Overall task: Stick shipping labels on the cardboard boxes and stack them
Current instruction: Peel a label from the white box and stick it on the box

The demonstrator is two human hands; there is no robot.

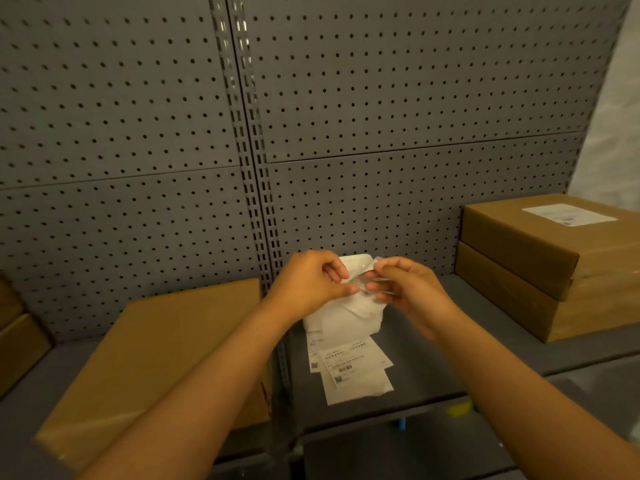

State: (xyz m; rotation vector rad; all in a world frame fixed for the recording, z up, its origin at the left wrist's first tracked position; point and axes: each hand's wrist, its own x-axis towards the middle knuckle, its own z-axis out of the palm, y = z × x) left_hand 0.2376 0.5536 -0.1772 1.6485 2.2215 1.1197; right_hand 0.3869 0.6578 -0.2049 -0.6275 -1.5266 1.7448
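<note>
- white strip of shipping labels [349, 344] hangs between both hands above the grey shelf [433, 358], its printed end near the shelf.
- left hand [308, 285] pinches the strip's top edge; right hand [408, 292] pinches it too, seemingly at a peeling corner, though blur hides it.
- unlabelled cardboard box [156, 358] lies flat at left.
- two stacked boxes [554, 271] sit at right, the upper bearing a label [569, 214].

Bare shelf [433, 348] strip at centre frame, flat box [156, 355] lower left, stacked boxes [550, 265] at right, pegboard [311, 116] closing the back
</note>
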